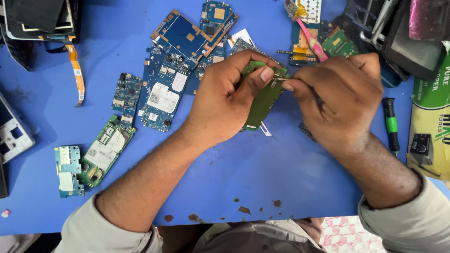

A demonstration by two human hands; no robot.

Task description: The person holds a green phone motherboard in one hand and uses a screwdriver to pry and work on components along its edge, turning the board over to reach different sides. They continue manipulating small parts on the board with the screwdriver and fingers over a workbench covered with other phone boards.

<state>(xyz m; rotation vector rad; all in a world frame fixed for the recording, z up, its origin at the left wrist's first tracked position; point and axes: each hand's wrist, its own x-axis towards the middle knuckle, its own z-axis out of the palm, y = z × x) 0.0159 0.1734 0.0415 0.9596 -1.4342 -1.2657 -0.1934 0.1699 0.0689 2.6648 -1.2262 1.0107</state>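
The left hand [222, 100] is curled tight around a green circuit board [262, 100], thumb pressed on its top edge, holding it up just off the blue tabletop [262, 173]. The right hand [340, 96] is pinched shut on a thin metal tool [280, 79] — maybe tweezers, it is too small to be sure — and the tip touches the board right beside the left thumb.

Here is what I think could go wrong. The tip is very close to that thumb, so one slip could poke it. If the right hand pushes too hard, the little part under the tip could snap off or fly away, and a tiny bit would be hard to find among all the stuff here. The board is held by one end only, so a hard push could bend it or twist it loose.

Just behind the hands lie many blue circuit boards [180, 51], and a pink brush [310, 40] leans over some more. A green-handled screwdriver [390, 124] lies near the right wrist — an elbow bump could roll it. Two more boards [96, 157] sit well off to the left, and there are small brown chips [243, 210] in the tabletop's near edge.
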